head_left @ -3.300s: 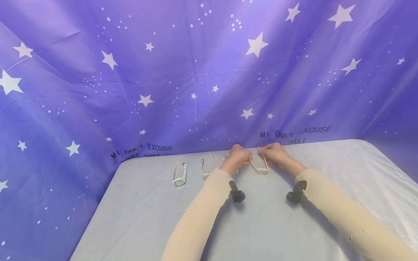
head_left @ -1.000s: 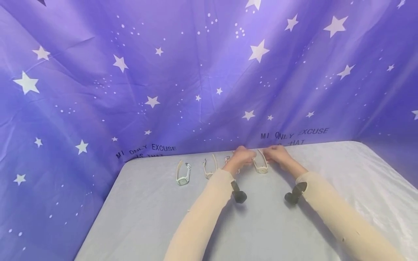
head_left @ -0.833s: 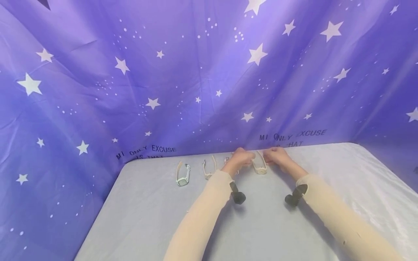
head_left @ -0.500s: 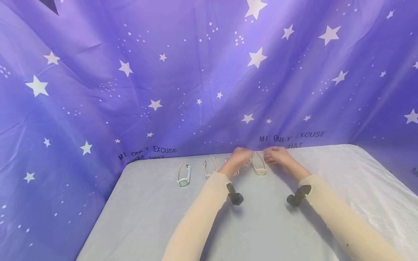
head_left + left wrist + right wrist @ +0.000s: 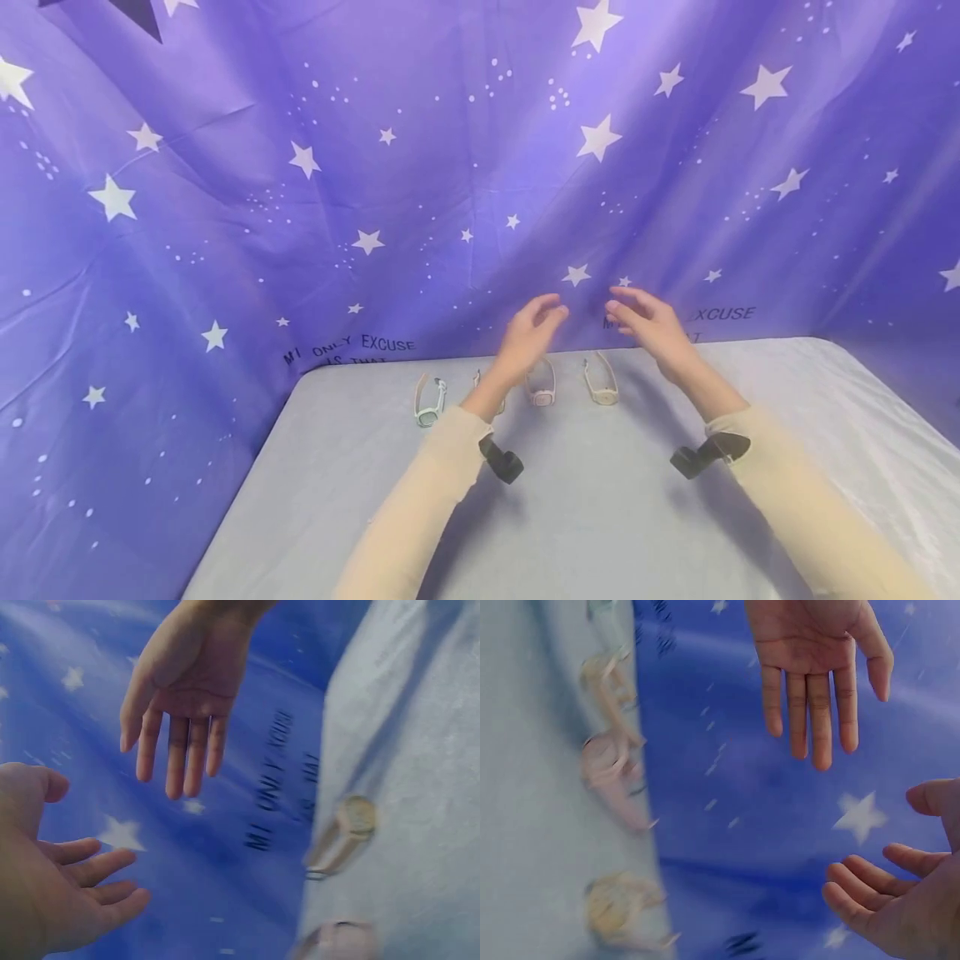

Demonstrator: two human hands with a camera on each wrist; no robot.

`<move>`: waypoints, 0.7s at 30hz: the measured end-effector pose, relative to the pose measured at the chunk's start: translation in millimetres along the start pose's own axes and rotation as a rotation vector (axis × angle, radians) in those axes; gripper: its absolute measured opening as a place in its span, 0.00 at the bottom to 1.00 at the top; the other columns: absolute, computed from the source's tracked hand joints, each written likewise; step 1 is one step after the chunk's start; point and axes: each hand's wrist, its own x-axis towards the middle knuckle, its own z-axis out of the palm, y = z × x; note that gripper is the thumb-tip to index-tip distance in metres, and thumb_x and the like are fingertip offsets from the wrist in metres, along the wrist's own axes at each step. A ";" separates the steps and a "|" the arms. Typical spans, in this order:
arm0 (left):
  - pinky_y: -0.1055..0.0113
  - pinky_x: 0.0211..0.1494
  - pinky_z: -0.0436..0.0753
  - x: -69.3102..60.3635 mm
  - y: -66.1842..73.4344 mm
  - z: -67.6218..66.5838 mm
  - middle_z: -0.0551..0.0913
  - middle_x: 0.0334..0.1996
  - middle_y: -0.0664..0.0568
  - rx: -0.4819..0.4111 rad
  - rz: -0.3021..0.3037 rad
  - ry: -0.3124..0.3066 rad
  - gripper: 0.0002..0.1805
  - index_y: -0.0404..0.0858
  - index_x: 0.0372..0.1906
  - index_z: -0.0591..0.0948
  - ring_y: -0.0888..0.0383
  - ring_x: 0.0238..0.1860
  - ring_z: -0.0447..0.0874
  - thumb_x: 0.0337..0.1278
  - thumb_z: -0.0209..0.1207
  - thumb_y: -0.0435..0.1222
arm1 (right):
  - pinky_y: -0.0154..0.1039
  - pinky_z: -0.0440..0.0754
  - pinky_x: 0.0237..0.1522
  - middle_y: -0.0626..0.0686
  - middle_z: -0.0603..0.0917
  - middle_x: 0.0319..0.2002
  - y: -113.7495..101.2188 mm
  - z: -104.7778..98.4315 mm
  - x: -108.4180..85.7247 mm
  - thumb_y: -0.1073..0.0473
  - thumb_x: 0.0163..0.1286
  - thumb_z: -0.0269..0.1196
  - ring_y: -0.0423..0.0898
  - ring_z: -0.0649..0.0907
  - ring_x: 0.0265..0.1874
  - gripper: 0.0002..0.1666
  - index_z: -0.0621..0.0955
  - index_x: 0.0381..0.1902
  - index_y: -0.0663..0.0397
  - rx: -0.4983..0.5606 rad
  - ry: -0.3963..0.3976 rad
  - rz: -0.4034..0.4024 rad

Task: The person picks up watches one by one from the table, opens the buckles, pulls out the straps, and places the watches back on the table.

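Note:
In the head view my left hand and right hand are raised above the table's back edge, apart and facing each other. Both wrist views show palms and loosely extended fingers with nothing between them. Below them a cream wristwatch lies on the table with its strap unfastened, nearest the right hand. To its left is a pink wristwatch, partly behind the left wrist. A beige wristwatch is mostly hidden by the left forearm. Farthest left sits a mint-green wristwatch. All appear in the right wrist view, blurred.
A grey cloth covers the table. Directly behind it hangs a purple curtain with white stars and printed lettering. A dark wrist camera sits on the left cuff, another wrist camera on the right.
Both hands have let go of the cream watch's strap, risen and moved apart. The cream watch stays on the table, and the pink watch shows more fully. The head view has tilted slightly.

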 end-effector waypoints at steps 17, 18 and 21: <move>0.37 0.81 0.51 -59.8 30.8 -72.3 0.58 0.80 0.62 0.306 0.387 0.171 0.32 0.52 0.76 0.67 0.56 0.84 0.45 0.70 0.52 0.53 | 0.75 0.55 0.73 0.38 0.58 0.80 -64.0 15.9 -49.5 0.44 0.75 0.62 0.58 0.58 0.80 0.42 0.55 0.78 0.15 -0.261 0.031 -0.290; 0.36 0.81 0.51 -62.4 28.6 -74.1 0.56 0.81 0.63 0.325 0.390 0.168 0.33 0.53 0.77 0.66 0.56 0.84 0.44 0.70 0.52 0.53 | 0.76 0.54 0.73 0.37 0.56 0.81 -63.3 17.7 -51.2 0.43 0.74 0.62 0.57 0.57 0.81 0.43 0.54 0.78 0.15 -0.285 0.027 -0.292; 0.35 0.80 0.52 -69.4 20.1 -77.4 0.52 0.82 0.65 0.386 0.392 0.149 0.35 0.54 0.78 0.63 0.57 0.84 0.41 0.69 0.52 0.53 | 0.78 0.52 0.73 0.36 0.51 0.82 -59.6 23.7 -54.6 0.42 0.74 0.62 0.54 0.52 0.82 0.45 0.52 0.79 0.15 -0.332 -0.011 -0.302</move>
